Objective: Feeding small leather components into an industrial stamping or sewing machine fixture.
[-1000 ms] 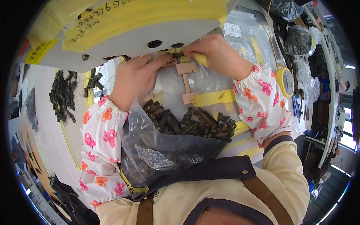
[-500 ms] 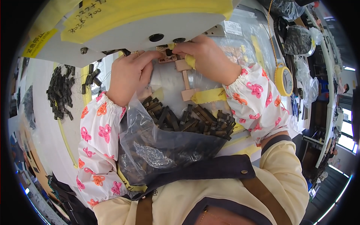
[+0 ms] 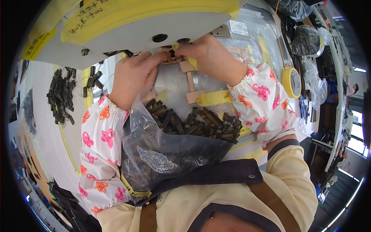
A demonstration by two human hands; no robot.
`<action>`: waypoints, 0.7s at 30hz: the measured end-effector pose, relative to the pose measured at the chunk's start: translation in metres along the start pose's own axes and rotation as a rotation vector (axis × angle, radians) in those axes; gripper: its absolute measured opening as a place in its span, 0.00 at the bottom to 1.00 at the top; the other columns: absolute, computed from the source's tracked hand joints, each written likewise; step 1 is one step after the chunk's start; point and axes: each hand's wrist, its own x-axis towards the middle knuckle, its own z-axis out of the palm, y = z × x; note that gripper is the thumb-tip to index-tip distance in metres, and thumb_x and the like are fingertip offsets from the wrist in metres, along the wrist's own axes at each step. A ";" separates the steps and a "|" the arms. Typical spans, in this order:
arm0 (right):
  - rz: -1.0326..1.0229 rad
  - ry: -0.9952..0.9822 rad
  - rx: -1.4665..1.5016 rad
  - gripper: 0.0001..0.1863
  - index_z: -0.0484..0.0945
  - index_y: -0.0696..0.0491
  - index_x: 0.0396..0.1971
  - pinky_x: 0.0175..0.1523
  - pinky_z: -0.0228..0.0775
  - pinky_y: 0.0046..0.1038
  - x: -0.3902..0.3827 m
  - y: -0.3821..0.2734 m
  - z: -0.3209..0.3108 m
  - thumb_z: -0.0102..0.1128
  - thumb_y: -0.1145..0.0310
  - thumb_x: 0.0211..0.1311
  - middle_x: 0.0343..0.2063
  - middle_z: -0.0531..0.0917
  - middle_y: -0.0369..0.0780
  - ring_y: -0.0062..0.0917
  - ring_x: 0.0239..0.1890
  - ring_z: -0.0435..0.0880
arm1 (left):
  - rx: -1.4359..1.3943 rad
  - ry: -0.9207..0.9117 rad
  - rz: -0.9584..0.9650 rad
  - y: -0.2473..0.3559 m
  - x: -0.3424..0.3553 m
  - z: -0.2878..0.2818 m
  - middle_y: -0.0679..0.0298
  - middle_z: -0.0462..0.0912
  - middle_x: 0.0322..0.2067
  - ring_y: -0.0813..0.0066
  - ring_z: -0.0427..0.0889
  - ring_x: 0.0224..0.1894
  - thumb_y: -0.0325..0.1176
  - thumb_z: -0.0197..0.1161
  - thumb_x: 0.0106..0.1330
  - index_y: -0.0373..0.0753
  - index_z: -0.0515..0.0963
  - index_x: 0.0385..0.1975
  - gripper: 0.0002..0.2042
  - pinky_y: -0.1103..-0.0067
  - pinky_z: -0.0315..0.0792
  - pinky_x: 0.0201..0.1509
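Observation:
Under the front of a white machine head (image 3: 147, 34), both of my hands meet at a small dark piece (image 3: 172, 53). My left hand (image 3: 131, 81) reaches in with its index finger against the piece's left side, its other fingers curled. From the other side my right hand (image 3: 214, 58) has thumb and finger closed at the piece. Just below their tips is a pinkish block (image 3: 172, 61) with handwriting. Close to my body, a clear plastic bag (image 3: 154, 156) lies with its mouth toward the machine, and many dark folded strips (image 3: 197, 125) spill from it.
Left of my arm lie a large heap of dark strips (image 3: 61, 94) with loose threads and a smaller heap (image 3: 94, 81). Pinkish blocks (image 3: 190, 82) and yellow tape (image 3: 214, 98) are fixed to the work surface. A round yellow-rimmed thing (image 3: 291, 82) hangs by a cord at right.
The fingertips of both hands and the dark piece have shifted slightly left and toward the machine. The heaps and the bag stay where they were.

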 end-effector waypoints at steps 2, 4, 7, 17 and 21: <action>0.004 -0.002 0.013 0.08 0.79 0.55 0.24 0.38 0.72 0.33 -0.001 0.000 0.000 0.56 0.77 0.40 0.27 0.78 0.43 0.37 0.33 0.78 | 0.063 -0.027 0.015 0.002 0.002 0.001 0.63 0.73 0.19 0.62 0.74 0.22 0.22 0.53 0.52 0.47 0.77 0.42 0.17 0.71 0.68 0.28; 0.004 0.031 0.027 0.07 0.79 0.55 0.24 0.39 0.72 0.33 -0.001 0.001 0.004 0.56 0.77 0.40 0.27 0.79 0.42 0.37 0.33 0.78 | 0.132 -0.056 0.025 0.005 0.002 -0.001 0.63 0.72 0.20 0.61 0.74 0.23 0.22 0.53 0.51 0.48 0.76 0.43 0.18 0.71 0.68 0.28; -0.010 0.040 -0.027 0.07 0.79 0.54 0.24 0.39 0.72 0.33 -0.001 0.001 0.001 0.56 0.76 0.40 0.27 0.79 0.41 0.35 0.34 0.78 | 0.168 -0.105 -0.004 0.006 0.004 -0.001 0.63 0.72 0.19 0.61 0.73 0.22 0.22 0.53 0.52 0.49 0.77 0.41 0.18 0.71 0.68 0.28; -0.092 -0.006 -0.298 0.08 0.81 0.47 0.25 0.40 0.66 0.28 0.005 0.003 -0.003 0.56 0.74 0.42 0.30 0.80 0.32 0.25 0.36 0.78 | 0.044 -0.029 -0.104 -0.006 -0.001 -0.003 0.65 0.81 0.26 0.62 0.77 0.22 0.26 0.54 0.54 0.51 0.77 0.39 0.14 0.72 0.70 0.27; -0.089 0.011 -0.286 0.09 0.82 0.46 0.26 0.40 0.64 0.28 0.003 0.004 -0.003 0.56 0.73 0.43 0.29 0.80 0.31 0.24 0.35 0.77 | 0.088 -0.039 -0.070 -0.007 0.000 -0.006 0.64 0.82 0.28 0.61 0.78 0.23 0.26 0.53 0.55 0.51 0.77 0.39 0.14 0.71 0.70 0.28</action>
